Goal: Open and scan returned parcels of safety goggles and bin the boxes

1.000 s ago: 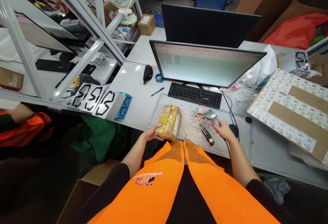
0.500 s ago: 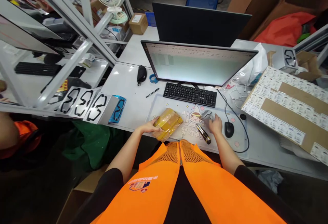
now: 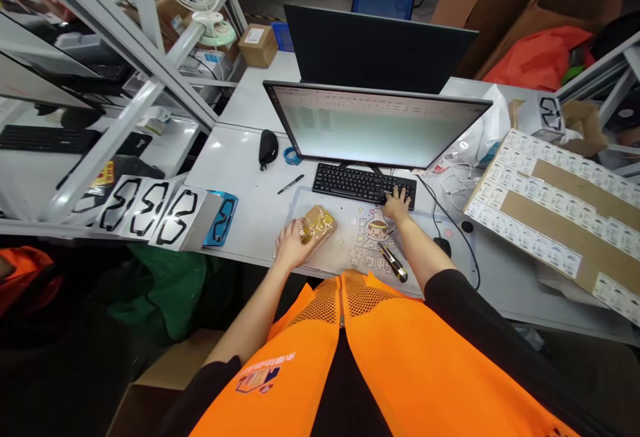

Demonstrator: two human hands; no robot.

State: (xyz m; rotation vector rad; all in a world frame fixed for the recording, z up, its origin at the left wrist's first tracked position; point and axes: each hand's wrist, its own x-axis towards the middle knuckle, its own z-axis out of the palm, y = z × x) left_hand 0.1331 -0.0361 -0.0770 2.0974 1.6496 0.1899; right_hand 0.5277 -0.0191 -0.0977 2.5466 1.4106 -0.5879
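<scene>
My left hand (image 3: 291,245) grips the left side of a small package (image 3: 320,225) wrapped in shiny yellow-brown tape, which rests on the desk mat. My right hand (image 3: 397,203) lies over the number pad of the black keyboard (image 3: 350,183), fingers spread and nothing held. Below the right forearm is a black-and-yellow utility knife (image 3: 393,263), lying on the mat. The black mouse (image 3: 443,246) is just right of that forearm, which partly hides it. Behind the keyboard stands a lit monitor (image 3: 375,127) showing a table-like page.
A pen (image 3: 291,184), a black pouch (image 3: 269,148) and a blue tape roll (image 3: 292,155) lie left of the keyboard. Several white boxes (image 3: 150,213) and a blue box (image 3: 221,219) line the left edge. A label-covered cardboard sheet (image 3: 530,210) leans at right, near cables (image 3: 460,180).
My right hand has moved from the mat beside the knife up onto the keyboard's number pad. My left hand has turned the package and shifted slightly left with it. The view has shifted slightly.
</scene>
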